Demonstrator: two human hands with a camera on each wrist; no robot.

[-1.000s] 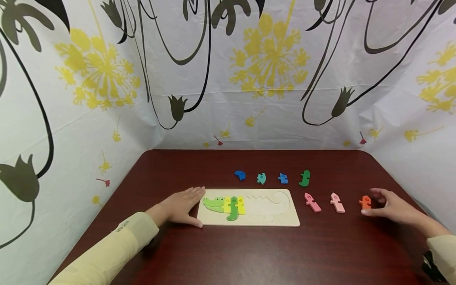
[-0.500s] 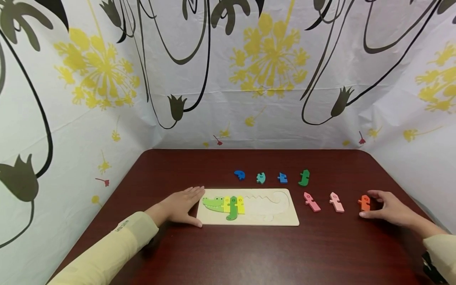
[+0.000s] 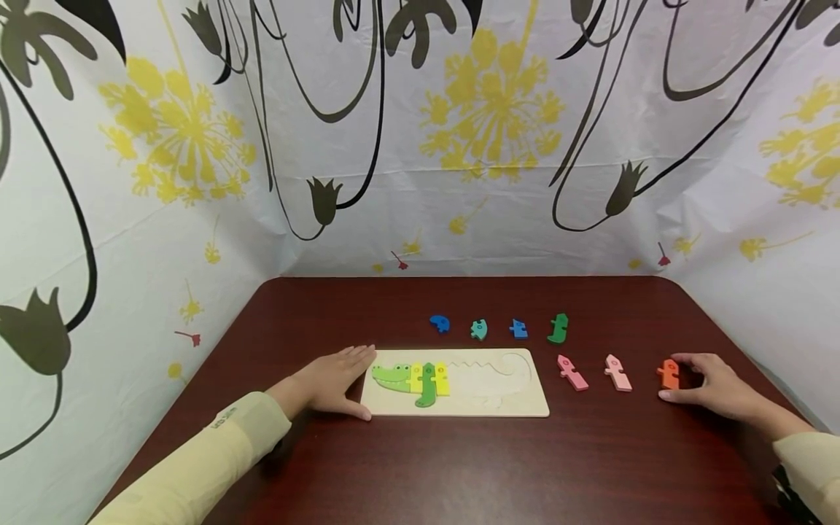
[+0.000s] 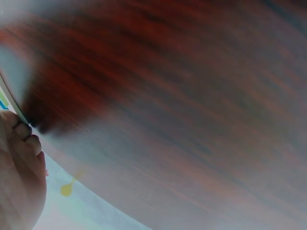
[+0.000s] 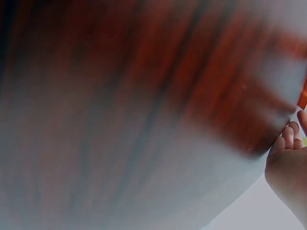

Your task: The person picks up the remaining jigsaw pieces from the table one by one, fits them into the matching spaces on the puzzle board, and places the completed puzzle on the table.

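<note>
Orange piece (image 3: 669, 374) lies on the dark red table (image 3: 459, 467), far right end of the near row, w/ the right hand (image 3: 709, 383) curled round it: index fingertip at its far edge, thumb on the tabletop at its near side, fingers bent. Whether the pinch is fully closed on the piece can't be told from the head view; the right wrist view is blurred, showing only fingertips (image 5: 290, 136) and an orange sliver (image 5: 302, 96) at the frame edge. Just left of that hand, apart from it: pale pink piece (image 3: 617, 373), then deeper pink piece (image 3: 573, 372), both flat on the table. Further left lies the wooden puzzle board (image 3: 525, 405), w/ the light green croc head (image 3: 392, 375), a yellow piece (image 3: 416, 377), a green piece (image 3: 429, 384) and another yellow piece (image 3: 442, 379) seated in its left part; the rest of the recess is bare. Left hand (image 3: 335, 380) rests flat, fingers straight, against the board's left edge, thumb along the near corner; holds nothing. Left wrist view: fingers (image 4: 21, 143) by the board edge, otherwise blurred table. Beyond the board, well apart from both hands, a row: blue piece (image 3: 440, 324), teal piece (image 3: 479, 329), second blue piece (image 3: 518, 329), dark green piece (image 3: 558, 328).
</note>
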